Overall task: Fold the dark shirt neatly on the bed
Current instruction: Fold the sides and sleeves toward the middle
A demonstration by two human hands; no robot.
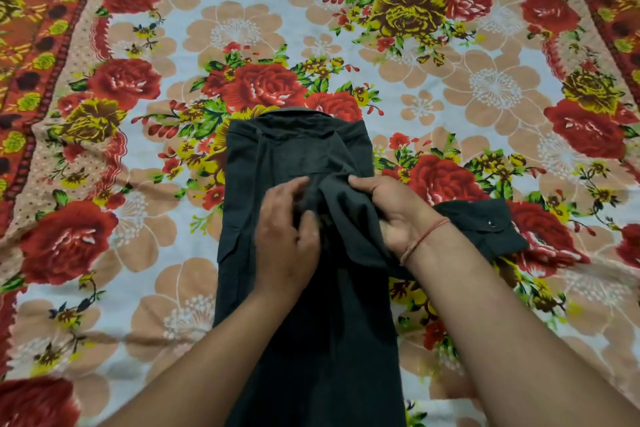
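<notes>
Looking down from my head camera, I see the dark charcoal cotton shirt (298, 163) lying lengthwise in the middle of the bed, on the floral bedsheet with red roses and peach blossoms (145, 288), collar end away from me and tail end running toward my body. Its sides are already turned in, so it forms a narrow strip, but one buttoned cuff of the right sleeve (485, 229) sticks out to the right, past my wrist. My left hand (284, 243) is curled, fingers pinching a ridge of cloth at the middle of the strip; my right hand (391, 211) is closed on the bunched sleeve fabric just beside it, thumb on top. To do this step well, I judge I should draw the sleeve straight down along the strip, keep the left hand pressing the centre flat so the layers beneath do not shift, and smooth out the wrinkle between my hands before letting go.
</notes>
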